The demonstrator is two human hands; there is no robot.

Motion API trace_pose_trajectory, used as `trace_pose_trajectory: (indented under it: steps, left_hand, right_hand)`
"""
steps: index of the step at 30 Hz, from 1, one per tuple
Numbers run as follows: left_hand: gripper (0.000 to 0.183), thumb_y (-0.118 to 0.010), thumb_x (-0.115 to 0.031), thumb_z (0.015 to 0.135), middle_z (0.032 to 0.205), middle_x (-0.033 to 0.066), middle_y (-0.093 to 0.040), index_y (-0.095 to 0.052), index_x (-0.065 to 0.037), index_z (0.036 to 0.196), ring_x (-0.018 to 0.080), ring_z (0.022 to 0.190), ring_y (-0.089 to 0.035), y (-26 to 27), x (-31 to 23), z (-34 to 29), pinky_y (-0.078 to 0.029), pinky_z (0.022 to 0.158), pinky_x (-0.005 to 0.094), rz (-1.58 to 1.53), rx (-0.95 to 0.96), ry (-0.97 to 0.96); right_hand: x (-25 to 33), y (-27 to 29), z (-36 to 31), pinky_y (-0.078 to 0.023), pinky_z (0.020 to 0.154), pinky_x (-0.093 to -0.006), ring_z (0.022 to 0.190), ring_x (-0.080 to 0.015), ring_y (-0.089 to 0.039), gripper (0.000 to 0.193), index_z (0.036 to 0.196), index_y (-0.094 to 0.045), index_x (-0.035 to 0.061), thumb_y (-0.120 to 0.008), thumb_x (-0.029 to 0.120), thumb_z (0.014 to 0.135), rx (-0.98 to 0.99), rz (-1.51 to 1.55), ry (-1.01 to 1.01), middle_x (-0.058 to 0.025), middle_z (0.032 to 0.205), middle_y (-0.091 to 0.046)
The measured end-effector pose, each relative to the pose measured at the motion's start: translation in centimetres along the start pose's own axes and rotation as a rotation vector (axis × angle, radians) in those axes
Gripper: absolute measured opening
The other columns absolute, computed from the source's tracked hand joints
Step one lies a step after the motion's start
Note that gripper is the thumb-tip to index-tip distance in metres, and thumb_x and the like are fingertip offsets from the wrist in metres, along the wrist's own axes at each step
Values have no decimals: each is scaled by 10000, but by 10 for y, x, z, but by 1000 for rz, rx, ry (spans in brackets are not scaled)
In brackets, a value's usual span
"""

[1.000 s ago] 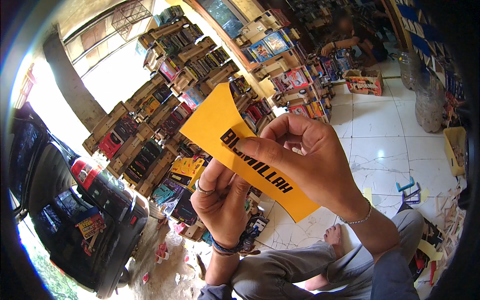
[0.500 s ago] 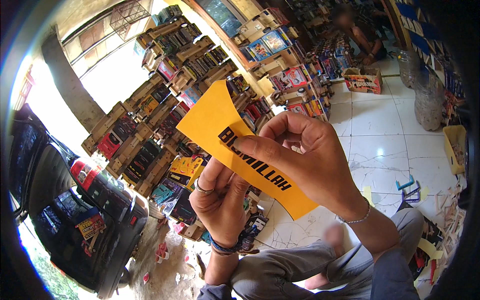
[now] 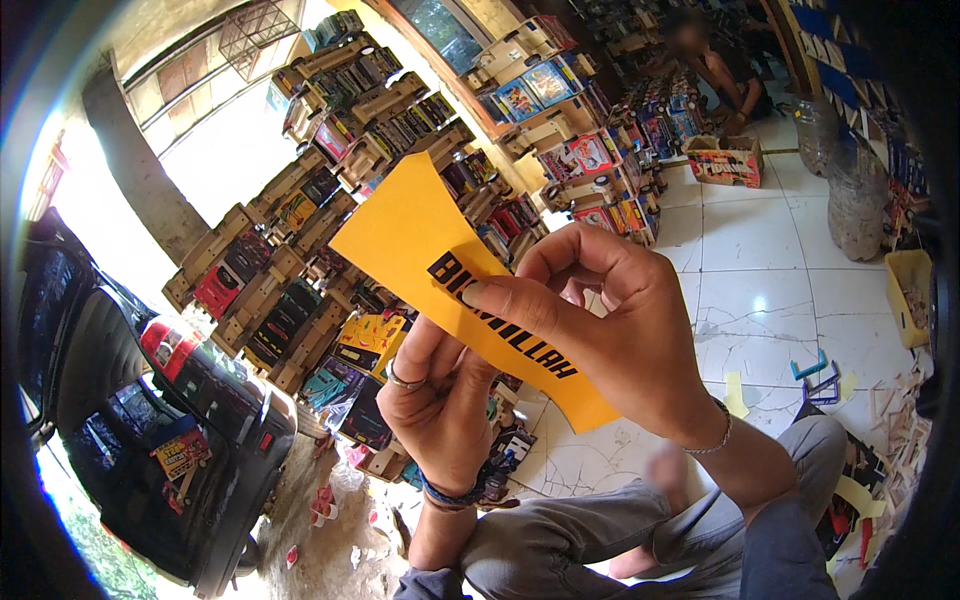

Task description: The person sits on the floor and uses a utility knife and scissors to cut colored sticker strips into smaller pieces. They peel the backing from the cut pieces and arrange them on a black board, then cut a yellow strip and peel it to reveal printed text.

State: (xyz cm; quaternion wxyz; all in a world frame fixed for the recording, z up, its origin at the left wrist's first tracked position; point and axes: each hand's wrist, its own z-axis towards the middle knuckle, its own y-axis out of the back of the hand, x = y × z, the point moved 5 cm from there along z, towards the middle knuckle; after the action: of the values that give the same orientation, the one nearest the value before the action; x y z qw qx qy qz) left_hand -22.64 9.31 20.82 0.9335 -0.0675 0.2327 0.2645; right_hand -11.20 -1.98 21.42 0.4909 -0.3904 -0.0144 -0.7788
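Note:
A yellow strip with curved long edges and bold black lettering, paper or a sticker, (image 3: 400, 225) is held up in front of me, slanting from upper left to lower right. My right hand (image 3: 625, 330) pinches it at its middle, the thumb lying flat across the lettering and the fingers curled behind. From below, my left hand (image 3: 437, 400) grips the strip's lower edge, its thumb and bent fingers pressed together; the fingertips are partly hidden behind the strip. A ring and a dark wristband are on the left hand, a thin bracelet on the right wrist.
Wooden toy trucks with colourful panels (image 3: 300, 300) stand stacked at the left and back. A dark car (image 3: 190, 430) is on the left with its tailgate raised. At right lie wood offcuts (image 3: 895, 435) and a yellow bin (image 3: 908, 300). Another person (image 3: 735, 85) sits far back near a cardboard box (image 3: 724, 162).
The yellow strip has shifted slightly left and tilted in my hands, its upper end moving left. Both hands keep their grip, almost in the same place.

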Motion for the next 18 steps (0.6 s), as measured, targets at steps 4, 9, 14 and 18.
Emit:
trace_pose_trajectory:
  steps: [4, 9, 14, 18]
  left_hand:
    - [482, -639, 132, 919, 1212, 169, -705, -527, 72, 1384, 148, 1112, -660, 2, 0, -1, -522, 974, 299, 22, -15, 15]
    - [486, -638, 135, 918, 1198, 162, -710, -525, 71, 1386, 144, 1104, -661, 3, 2, -2, -520, 970, 295, 3, -17, 36]
    - [439, -600, 102, 948, 1220, 160, -695, -522, 76, 1379, 154, 1121, -653, 1, 1, 0, -535, 960, 304, 27, 13, 57]
    - [363, -539, -38, 1014, 1220, 150, -677, -524, 73, 1359, 191, 1108, -671, 6, 6, 1, -577, 939, 352, -186, -76, 214]
  right_hand:
    - [1, -1, 1, -428, 644, -194, 742, -14, -561, 196, 887, -693, 56, -841, 181, 854, -13, 2, 54, 37, 813, -658]
    - [-3, -1, 1, -413, 628, -193, 722, -14, -545, 205, 877, -691, 55, -840, 194, 856, -24, -7, 33, 37, 812, -655]
    - [-4, -1, 2, -413, 624, -193, 716, -12, -540, 215, 877, -693, 51, -835, 210, 862, -21, -39, 15, 37, 801, -651]
    - [-8, 3, 6, -420, 619, -191, 709, -13, -545, 223, 873, -696, 43, -835, 217, 862, -19, -158, -19, 37, 782, -652]
